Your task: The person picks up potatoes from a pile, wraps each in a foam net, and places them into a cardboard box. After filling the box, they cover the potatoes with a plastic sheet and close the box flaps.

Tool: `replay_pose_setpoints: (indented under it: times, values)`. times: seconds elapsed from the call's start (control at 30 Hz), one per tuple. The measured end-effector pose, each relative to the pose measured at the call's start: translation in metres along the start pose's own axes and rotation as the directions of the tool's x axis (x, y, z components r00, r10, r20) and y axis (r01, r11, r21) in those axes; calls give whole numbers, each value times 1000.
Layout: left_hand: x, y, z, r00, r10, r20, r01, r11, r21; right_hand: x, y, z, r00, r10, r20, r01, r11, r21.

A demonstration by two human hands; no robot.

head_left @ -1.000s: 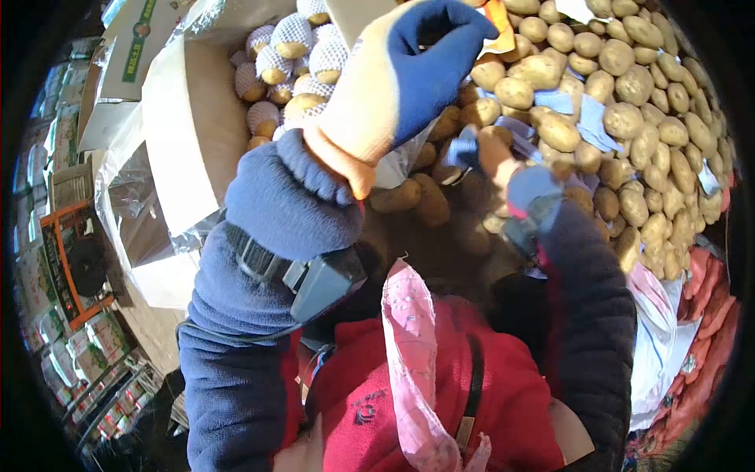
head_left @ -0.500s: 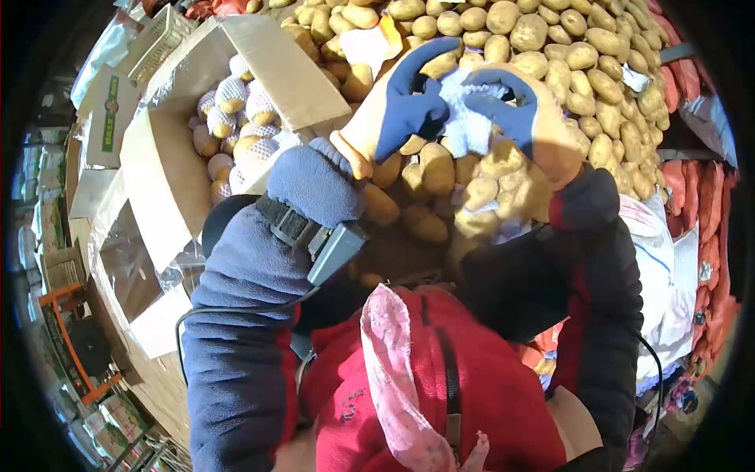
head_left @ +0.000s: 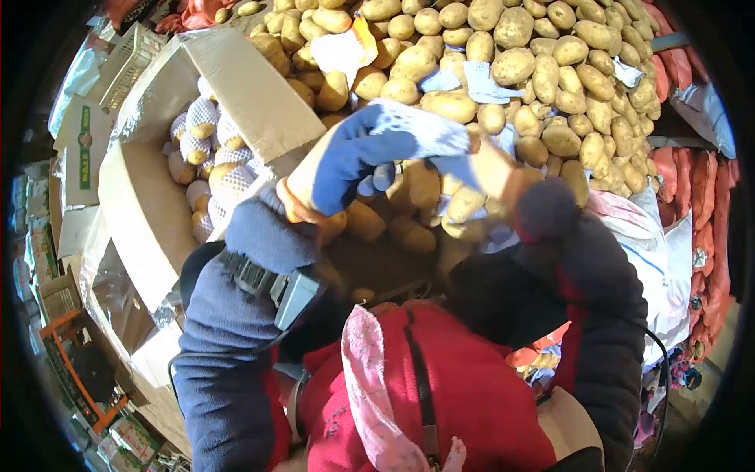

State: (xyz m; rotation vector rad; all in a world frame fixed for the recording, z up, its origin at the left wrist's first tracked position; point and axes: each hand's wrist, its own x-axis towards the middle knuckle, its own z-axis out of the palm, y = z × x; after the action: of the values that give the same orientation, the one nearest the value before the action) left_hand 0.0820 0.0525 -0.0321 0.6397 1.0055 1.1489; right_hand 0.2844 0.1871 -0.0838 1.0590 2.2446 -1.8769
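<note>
Above the potato pile, my left hand [head_left: 346,165], in a blue and orange work glove, is closed on a white foam net sleeve [head_left: 425,130]. The sleeve is stretched sideways between my hands; whether a potato is inside cannot be seen. My right hand [head_left: 480,169], gloved alike and blurred, is at the sleeve's right end with its fingers closed against it and partly hidden. Loose potatoes [head_left: 421,185] lie just below and behind both hands.
On the left stands an open cardboard box [head_left: 153,208] holding potatoes in foam nets [head_left: 228,181]. A large potato heap [head_left: 562,141] rises ahead, with loose foam nets [head_left: 487,82] on it. Red mesh sacks [head_left: 708,212] and a white sack [head_left: 661,259] are at the right.
The foam net has gone from bunched between both hands to stretched out sideways. My left hand has moved left and down and turned over; my right hand has shifted left and lower.
</note>
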Motion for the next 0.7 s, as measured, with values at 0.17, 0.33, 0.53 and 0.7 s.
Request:
replay_pose_setpoints:
  times: [0.17, 0.33, 0.53, 0.7]
  values:
    - [6, 14, -20, 970, 194, -143, -229, 929, -291, 3, 162, 32, 925, -49, 377, 369, -121, -921]
    - [8, 8, -50, 937, 312, -156, -328, 940, -92, 23, 163, 48, 861, 250, 444, 507, -346, -789]
    - [7, 14, -45, 722, 675, 153, -492, 345, 799, 25, 95, 14, 989, -32, 144, 147, 305, -941]
    - [5, -6, 10, 956, 260, -136, -235, 956, 177, -6, -19, -17, 997, -83, -3, 81, 983, -167]
